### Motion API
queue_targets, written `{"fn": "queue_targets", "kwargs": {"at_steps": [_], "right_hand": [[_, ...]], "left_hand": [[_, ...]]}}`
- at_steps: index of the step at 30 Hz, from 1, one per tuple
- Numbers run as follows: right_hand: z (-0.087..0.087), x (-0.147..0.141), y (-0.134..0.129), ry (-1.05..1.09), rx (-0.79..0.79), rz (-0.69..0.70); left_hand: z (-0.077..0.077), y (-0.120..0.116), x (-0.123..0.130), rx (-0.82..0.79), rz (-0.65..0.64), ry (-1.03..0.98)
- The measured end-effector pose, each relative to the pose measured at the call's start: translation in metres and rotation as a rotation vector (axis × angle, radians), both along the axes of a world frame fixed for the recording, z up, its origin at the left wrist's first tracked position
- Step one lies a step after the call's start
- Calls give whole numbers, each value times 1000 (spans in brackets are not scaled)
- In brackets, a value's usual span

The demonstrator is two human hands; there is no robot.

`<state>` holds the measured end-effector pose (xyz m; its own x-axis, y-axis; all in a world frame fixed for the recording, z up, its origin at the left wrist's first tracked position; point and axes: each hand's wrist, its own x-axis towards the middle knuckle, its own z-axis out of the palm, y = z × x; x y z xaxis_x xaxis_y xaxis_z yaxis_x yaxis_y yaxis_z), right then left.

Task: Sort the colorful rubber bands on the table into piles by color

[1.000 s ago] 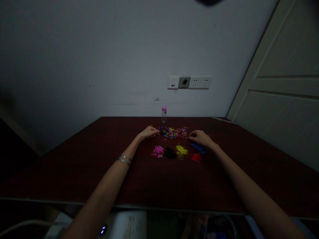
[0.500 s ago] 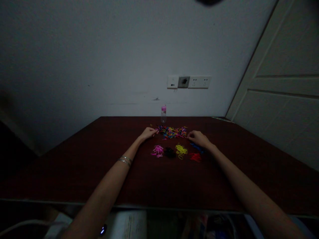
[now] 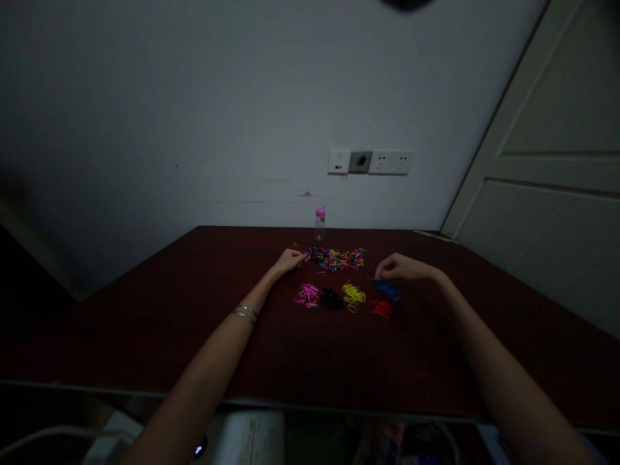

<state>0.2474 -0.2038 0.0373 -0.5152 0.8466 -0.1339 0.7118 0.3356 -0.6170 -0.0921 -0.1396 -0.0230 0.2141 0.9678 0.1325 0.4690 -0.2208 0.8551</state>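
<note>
A mixed heap of small colourful rubber bands (image 3: 339, 259) lies toward the back of the dark red table. My left hand (image 3: 289, 259) rests at its left edge, fingers pinched; a hint of pink shows by the fingertips, but what they grip is unclear. My right hand (image 3: 394, 266) hovers just above the blue rubber bands (image 3: 389, 291), thumb and fingers pressed together on something too small and dark to make out. Nearer me lie sorted piles: pink rubber bands (image 3: 307, 295), black rubber bands (image 3: 331, 298), yellow rubber bands (image 3: 353, 295) and red rubber bands (image 3: 382, 309).
A clear bottle with a pink cap (image 3: 320, 223) stands behind the heap. Wall sockets (image 3: 371, 162) sit above the table (image 3: 194, 284), and a pale door (image 3: 542, 161) is at the right. Papers and other items fill the space below the table's front edge.
My right hand has left the right edge of the mixed heap and come right and slightly nearer, over the blue pile. My left hand has stayed at the heap.
</note>
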Motion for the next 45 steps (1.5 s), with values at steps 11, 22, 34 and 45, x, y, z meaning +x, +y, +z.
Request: {"fn": "queue_targets", "kwargs": {"at_steps": [11,22,34,45], "right_hand": [[-4,-2,-3,-140,-312,98],[-3,11,4,49,-56,-10],[-22,19,15,119,56,-190],[-24,17,12,143,12,-245]], "left_hand": [[3,-3,1,14,-3,0],[9,1,11,37,-82,41],[34,-19,31,72,-325,457],[24,-16,32,113,-333,385]]}}
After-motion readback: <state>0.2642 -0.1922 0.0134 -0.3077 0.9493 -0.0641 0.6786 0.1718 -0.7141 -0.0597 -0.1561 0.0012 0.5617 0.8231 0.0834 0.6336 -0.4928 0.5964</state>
